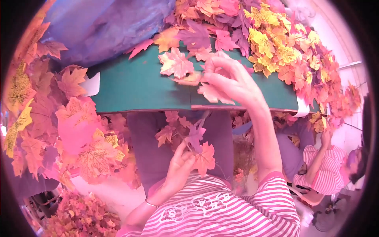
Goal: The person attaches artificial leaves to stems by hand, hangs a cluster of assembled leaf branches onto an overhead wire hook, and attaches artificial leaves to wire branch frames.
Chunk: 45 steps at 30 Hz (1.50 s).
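My left hand (179, 168), low over my lap, has its fingers closed on a thin stem. Purple and orange artificial maple leaves (204, 158) hang from that stem beside the fingers. Above the green table (146, 87), my right hand (229, 77) pinches pale orange artificial maple leaves (215, 94); the exact spot of its grip is partly hidden by the fingers. A pink-and-cream maple leaf (176, 63) lies just left of that hand.
Piles of purple, yellow (268, 43) and orange leaves cover the table's back and right. A blue plastic bag (106, 31) stands at the back left. Leaf bunches (83, 134) hang at left, above a floor heap (83, 213). Another person (323, 166) sits at right.
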Available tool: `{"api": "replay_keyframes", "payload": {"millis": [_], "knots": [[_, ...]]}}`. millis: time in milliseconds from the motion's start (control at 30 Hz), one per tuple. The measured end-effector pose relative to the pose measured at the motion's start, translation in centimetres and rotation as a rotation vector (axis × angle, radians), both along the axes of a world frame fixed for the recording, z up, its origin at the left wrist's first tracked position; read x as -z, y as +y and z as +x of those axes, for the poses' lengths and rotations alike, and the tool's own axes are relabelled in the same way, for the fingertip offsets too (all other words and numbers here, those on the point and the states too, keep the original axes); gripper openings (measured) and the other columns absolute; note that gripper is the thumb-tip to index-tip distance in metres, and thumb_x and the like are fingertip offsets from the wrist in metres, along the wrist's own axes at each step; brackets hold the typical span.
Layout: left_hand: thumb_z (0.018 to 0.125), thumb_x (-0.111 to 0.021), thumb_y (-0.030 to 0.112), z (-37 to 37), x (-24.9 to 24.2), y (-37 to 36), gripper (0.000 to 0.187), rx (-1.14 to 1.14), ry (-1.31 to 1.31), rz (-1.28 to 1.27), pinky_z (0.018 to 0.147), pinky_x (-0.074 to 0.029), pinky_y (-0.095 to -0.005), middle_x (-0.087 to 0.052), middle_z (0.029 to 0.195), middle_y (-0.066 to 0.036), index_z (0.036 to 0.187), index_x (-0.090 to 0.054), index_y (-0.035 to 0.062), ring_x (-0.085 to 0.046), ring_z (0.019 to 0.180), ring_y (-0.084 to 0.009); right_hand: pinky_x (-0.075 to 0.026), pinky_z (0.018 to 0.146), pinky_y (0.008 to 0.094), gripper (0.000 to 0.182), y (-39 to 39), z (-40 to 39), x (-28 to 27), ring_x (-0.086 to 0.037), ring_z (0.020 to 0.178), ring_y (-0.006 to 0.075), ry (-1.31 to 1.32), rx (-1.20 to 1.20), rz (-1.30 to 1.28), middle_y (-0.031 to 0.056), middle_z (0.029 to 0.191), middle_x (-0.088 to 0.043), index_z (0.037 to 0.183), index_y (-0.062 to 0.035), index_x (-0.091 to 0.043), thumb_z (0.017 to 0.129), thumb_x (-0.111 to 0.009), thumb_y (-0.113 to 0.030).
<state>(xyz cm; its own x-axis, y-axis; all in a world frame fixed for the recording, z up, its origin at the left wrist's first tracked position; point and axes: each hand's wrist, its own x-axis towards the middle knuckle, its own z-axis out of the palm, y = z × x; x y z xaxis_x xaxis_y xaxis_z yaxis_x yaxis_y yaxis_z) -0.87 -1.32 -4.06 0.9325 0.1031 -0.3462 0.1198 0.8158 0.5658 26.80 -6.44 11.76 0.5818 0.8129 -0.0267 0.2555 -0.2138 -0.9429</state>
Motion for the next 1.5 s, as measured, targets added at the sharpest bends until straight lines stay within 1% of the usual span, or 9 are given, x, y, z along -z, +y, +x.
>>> {"api": "replay_keyframes", "payload": {"millis": [67,133,200,333,533,700,833,1067,1500], "knots": [[0.098,-0.054,0.001,0.1,0.2,0.2,0.070,0.001,-0.012,-0.004,0.099,-0.052,-0.0333,-0.059,0.123,-0.006,0.157,-0.019,0.0160,-0.056,0.119,-0.0148,-0.048,0.077,0.0293,0.018,-1.4,-0.2,-0.9,-0.058,0.083,0.0109,0.145,-0.119,0.057,0.0050,0.090,-0.064,0.077,0.0004,-0.056,0.085,-0.063,-0.014],[0.098,-0.055,0.001,1.1,-2.1,-0.1,0.072,-0.040,0.003,-0.084,0.098,-0.052,-0.0322,-0.059,0.121,-0.006,0.157,-0.017,0.0163,-0.055,0.119,-0.0142,-0.051,0.079,0.0294,0.017,-2.5,-1.5,-0.7,-0.063,0.085,0.0129,-0.115,-0.072,0.212,0.0049,0.088,-0.067,0.077,-0.0012,-0.057,0.085,-0.064,-0.015],[0.097,-0.054,0.000,1.0,-1.6,-0.2,0.075,-0.023,0.018,0.024,0.098,-0.052,-0.0328,-0.059,0.122,-0.007,0.158,-0.014,0.0163,-0.054,0.122,-0.0149,-0.051,0.070,0.0281,0.015,-4.6,-4.5,-1.8,-0.064,0.080,0.0133,0.215,-0.127,0.225,0.0051,0.087,-0.067,0.080,-0.0011,-0.059,0.085,-0.066,-0.014],[0.093,-0.056,-0.008,2.0,-1.8,-1.6,0.082,-0.075,-0.045,0.153,0.094,-0.050,-0.0280,-0.061,0.119,-0.008,0.158,-0.011,0.0108,-0.060,0.108,-0.0129,-0.051,0.062,0.0342,0.013,-7.4,-9.9,-1.5,-0.063,0.068,0.0271,-0.044,-0.658,0.198,0.0111,0.084,-0.064,0.089,-0.0040,-0.058,0.089,-0.066,-0.014],[0.093,-0.055,-0.009,2.6,-3.3,-2.1,0.082,-0.022,-0.036,0.172,0.080,-0.053,-0.0255,-0.065,0.095,-0.004,0.159,-0.010,0.0122,-0.062,0.086,-0.0085,-0.052,0.064,0.0383,0.016,-9.9,-14.7,2.4,-0.067,0.074,0.0331,0.166,-0.229,-0.277,0.0160,0.085,-0.066,0.099,-0.0016,-0.057,0.085,-0.065,-0.005],[0.096,-0.061,0.003,2.5,-3.4,-2.0,0.077,-0.002,0.039,0.149,0.072,-0.054,-0.0250,-0.065,0.093,-0.005,0.157,-0.013,0.0068,-0.063,0.078,-0.0103,-0.052,0.070,0.0326,0.015,-12.5,-14.5,6.8,-0.067,0.078,0.0271,-0.025,0.102,-0.152,0.0142,0.086,-0.067,0.095,0.0041,-0.066,0.082,-0.069,-0.002],[0.096,-0.062,0.004,2.8,-3.9,-2.4,0.075,-0.037,0.097,0.211,0.071,-0.053,-0.0239,-0.064,0.088,-0.003,0.154,-0.016,-0.0025,-0.062,0.077,-0.0091,-0.052,0.071,0.0310,0.017,-12.7,-16.4,7.2,-0.067,0.081,0.0201,0.166,0.270,-0.083,0.0107,0.090,-0.069,0.094,0.0034,-0.068,0.078,-0.074,0.000],[0.095,-0.062,0.001,3.4,-4.0,-3.3,0.073,-0.116,0.111,0.278,0.073,-0.052,-0.0225,-0.063,0.084,-0.001,0.153,-0.019,-0.0030,-0.061,0.078,-0.0070,-0.052,0.070,0.0267,0.015,-12.5,-18.2,8.7,-0.067,0.080,0.0159,0.287,0.491,0.038,0.0090,0.088,-0.067,0.093,0.0027,-0.068,0.078,-0.073,0.005],[0.093,-0.063,-0.001,2.8,-3.9,-3.4,0.069,-0.184,0.137,0.329,0.081,-0.051,-0.0209,-0.063,0.083,0.001,0.150,-0.024,-0.0066,-0.061,0.084,-0.0051,-0.051,0.072,0.0262,0.016,-11.7,-18.7,9.4,-0.066,0.081,0.0154,0.131,0.447,0.041,0.0090,0.088,-0.067,0.093,0.0042,-0.069,0.078,-0.072,0.009]]}}
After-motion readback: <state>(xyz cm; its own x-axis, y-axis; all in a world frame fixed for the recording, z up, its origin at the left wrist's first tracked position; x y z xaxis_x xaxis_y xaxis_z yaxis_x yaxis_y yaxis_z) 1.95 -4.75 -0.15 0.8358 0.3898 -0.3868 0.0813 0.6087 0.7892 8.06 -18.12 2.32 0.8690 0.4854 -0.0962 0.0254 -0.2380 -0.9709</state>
